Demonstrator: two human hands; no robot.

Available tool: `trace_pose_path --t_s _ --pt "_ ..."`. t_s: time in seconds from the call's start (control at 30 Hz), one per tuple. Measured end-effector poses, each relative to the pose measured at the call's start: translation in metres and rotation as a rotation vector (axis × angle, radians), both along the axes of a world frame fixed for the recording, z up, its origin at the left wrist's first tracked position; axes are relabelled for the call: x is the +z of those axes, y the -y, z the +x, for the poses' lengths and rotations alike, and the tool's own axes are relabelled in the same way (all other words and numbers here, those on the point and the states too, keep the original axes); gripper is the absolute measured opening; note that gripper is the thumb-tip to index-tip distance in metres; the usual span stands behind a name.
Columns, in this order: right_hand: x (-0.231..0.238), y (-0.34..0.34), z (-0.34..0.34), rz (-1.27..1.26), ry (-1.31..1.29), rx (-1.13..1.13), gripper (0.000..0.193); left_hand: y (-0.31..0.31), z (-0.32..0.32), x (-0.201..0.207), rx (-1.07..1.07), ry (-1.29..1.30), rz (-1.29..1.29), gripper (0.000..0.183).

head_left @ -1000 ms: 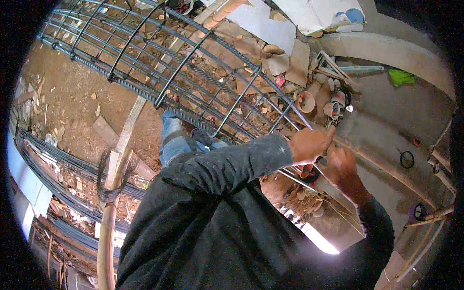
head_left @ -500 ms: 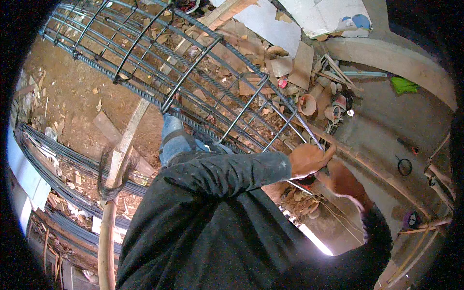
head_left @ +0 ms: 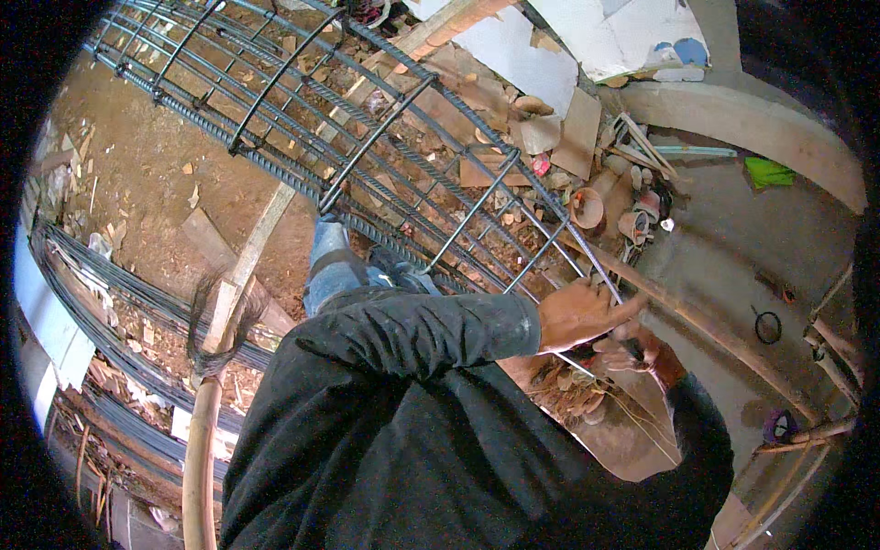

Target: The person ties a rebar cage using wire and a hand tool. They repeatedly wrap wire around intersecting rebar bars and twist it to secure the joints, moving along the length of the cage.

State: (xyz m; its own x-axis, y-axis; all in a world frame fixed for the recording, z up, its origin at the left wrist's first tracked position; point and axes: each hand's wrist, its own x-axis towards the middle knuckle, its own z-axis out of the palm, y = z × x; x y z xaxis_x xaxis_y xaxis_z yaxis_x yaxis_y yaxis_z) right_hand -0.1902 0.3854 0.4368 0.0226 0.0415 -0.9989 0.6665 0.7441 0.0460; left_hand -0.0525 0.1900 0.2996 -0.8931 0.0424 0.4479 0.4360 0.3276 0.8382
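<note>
Head: left hand (head_left: pixel 579 314) beside right hand (head_left: pixel 636 349)

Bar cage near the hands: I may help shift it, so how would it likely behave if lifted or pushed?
Likely heavy, since the bar cage combines many long, ribbed metal bars. Probably fairly stiff, as hoops brace those bars crosswise. It seems unlikely to roll easily, because the hoops look square-cornered.

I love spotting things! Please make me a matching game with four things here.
1. long dark steel-bar cage
2. bare left hand, bare right hand
3. loose loop of thin dark wire
4. bright green flat piece

A. against a pale wooden pole
B. at the cage's lower-right end
C. on the grey floor
D. stretching toward the upper left

Pairs: 1-D, 2-B, 3-A, 4-C
</note>
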Motion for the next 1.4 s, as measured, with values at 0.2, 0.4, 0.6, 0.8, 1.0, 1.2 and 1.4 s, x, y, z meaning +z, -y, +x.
trace_pose_path --t_s 0.2,0.4,0.6,0.8,1.0,1.2,1.4 --pt "0.015 0.059 0.051 -0.086 -0.342 1.344 0.045 -0.005 -0.009 -0.001 -0.13 0.13 0.054 0.088" --pt "0.015 0.036 0.054 -0.071 -0.315 0.795 0.05 0.011 0.002 0.031 -0.104 -0.148 0.026 0.088" --pt "-0.024 0.004 0.077 -0.641 -0.457 0.444 0.07 0.124 0.067 0.036 0.285 0.096 0.172 0.08" --pt "-0.053 0.022 0.092 -0.848 -0.172 0.259 0.078 0.153 0.178 0.042 1.144 0.407 0.308 0.038" --pt "-0.073 0.022 0.108 -0.978 -0.049 0.303 0.077 0.056 0.256 0.008 1.365 0.438 0.654 0.035" --pt "-0.064 0.032 0.122 -1.44 -0.246 0.371 0.057 -0.031 0.234 -0.013 1.005 0.642 0.759 0.035" --pt "-0.054 0.04 0.168 -1.349 -0.686 0.423 0.033 -0.032 0.22 0.015 0.579 0.686 0.726 0.042"
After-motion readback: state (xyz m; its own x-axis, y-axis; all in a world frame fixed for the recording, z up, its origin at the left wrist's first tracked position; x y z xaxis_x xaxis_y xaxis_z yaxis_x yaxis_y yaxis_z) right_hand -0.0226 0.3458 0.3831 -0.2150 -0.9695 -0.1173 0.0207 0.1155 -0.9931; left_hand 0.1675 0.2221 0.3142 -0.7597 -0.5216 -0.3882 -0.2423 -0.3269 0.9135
